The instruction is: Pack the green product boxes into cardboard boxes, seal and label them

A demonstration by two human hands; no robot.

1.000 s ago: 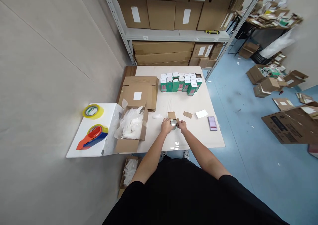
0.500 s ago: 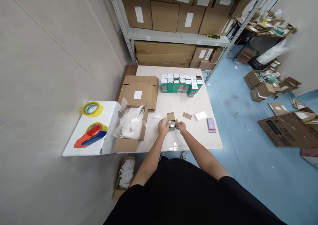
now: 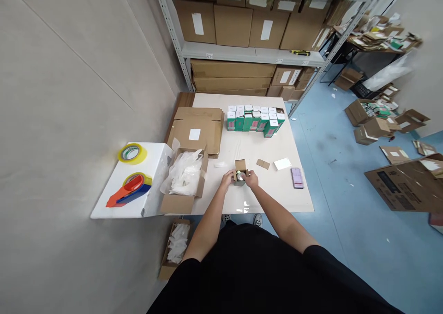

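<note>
A small brown cardboard box (image 3: 240,167) with its top flap up stands near the front of the white table (image 3: 273,198). A shiny silver round item (image 3: 240,178) sits in its open top. My left hand (image 3: 227,180) is closed against the box's left side. My right hand (image 3: 251,179) is closed against its right side. Both hands grip the box between them.
An open carton of clear plastic bags (image 3: 184,174) stands left of my hands, with flat cardboard sheets (image 3: 198,128) behind it. Green-and-white boxes (image 3: 254,118) line the far table side. A cardboard piece (image 3: 263,164), white card (image 3: 282,164) and tape rolls (image 3: 132,153) lie around. Shelving (image 3: 242,51) stands behind.
The silver item has gone from between my fingertips down into the small box's open top. Both hands have closed in around the box.
</note>
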